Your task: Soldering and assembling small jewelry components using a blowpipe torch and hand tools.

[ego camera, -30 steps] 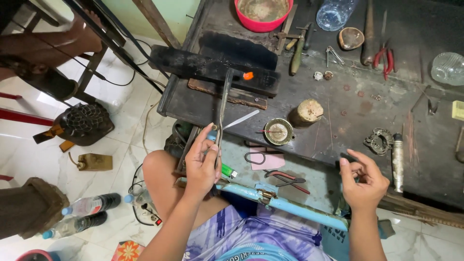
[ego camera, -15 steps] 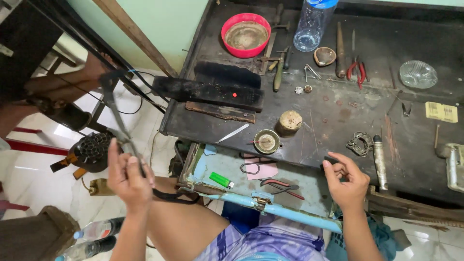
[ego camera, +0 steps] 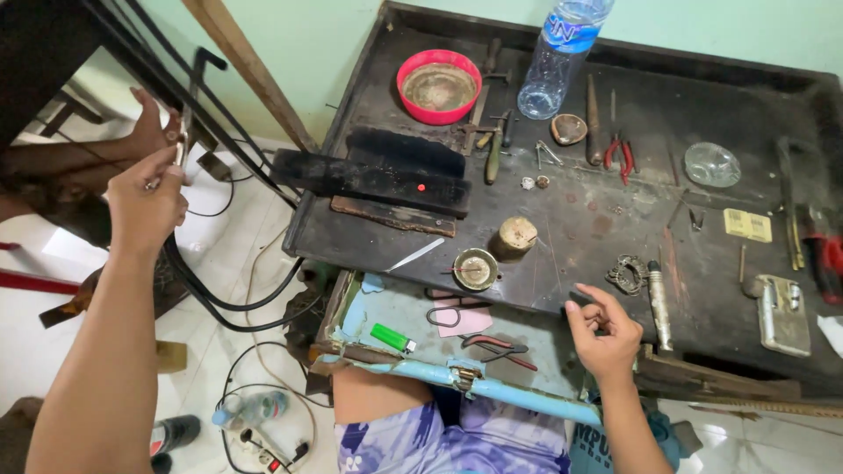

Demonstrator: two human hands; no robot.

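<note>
Beside workbench (ego camera: pixel 562 237), left hand (ego camera: pixel 145 206) pinching tool (ego camera: pixel 180 145).

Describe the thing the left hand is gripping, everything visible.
It is a thin, dark metal rod, long and slim, hooked over at its top end. It stands nearly upright, leaning slightly, out past the workbench edge on the left, over the white floor. The left hand pinches its lower part between thumb and fingers. Another person's hand touches it just above. Its lower end is hidden behind the hands.
</note>
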